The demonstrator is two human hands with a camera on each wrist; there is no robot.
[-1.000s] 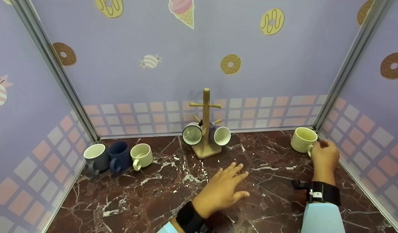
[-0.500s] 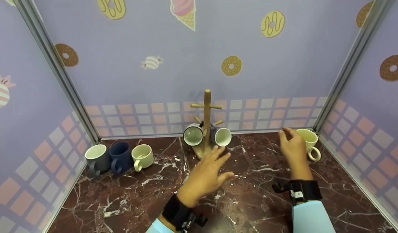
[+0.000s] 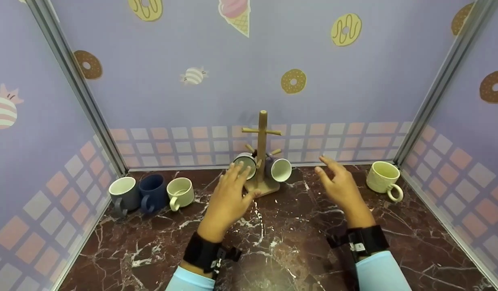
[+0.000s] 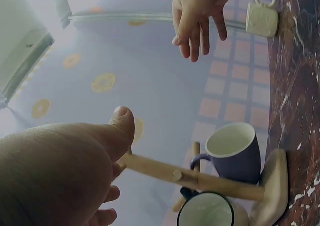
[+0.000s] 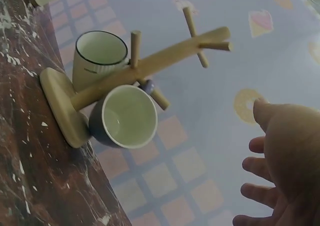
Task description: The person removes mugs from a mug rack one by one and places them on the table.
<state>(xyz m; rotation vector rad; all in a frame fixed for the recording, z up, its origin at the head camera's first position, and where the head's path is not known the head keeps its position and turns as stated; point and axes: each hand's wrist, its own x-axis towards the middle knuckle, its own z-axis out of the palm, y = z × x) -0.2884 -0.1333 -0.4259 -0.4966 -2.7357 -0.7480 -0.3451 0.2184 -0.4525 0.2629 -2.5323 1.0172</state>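
Observation:
My left hand [image 3: 228, 198] reaches forward with fingers spread, overlapping the dark-rimmed white mug [image 3: 247, 165] in the head view. That mug hangs on the left of a wooden mug tree [image 3: 262, 139]. On the tree's right side hangs a purple mug [image 4: 237, 158] with a white inside, its mouth facing outward. My right hand [image 3: 341, 186] hovers between the tree and a pale yellow-green mug [image 3: 382, 177], its fingers loosely extended and holding nothing. In the right wrist view, the right fingers [image 5: 260, 193] are apart from both hung mugs.
A grey mug [image 3: 125, 196], a navy mug [image 3: 152, 192] and a cream mug [image 3: 181, 193] stand in a row at the left of the marble-patterned table [image 3: 297, 242]. Patterned wall panels [image 3: 216, 101] enclose the back and both sides.
My right hand has released the yellow-green mug's handle and moved left toward the tree. My left hand has moved left and forward, up to the dark-rimmed mug in the head view.

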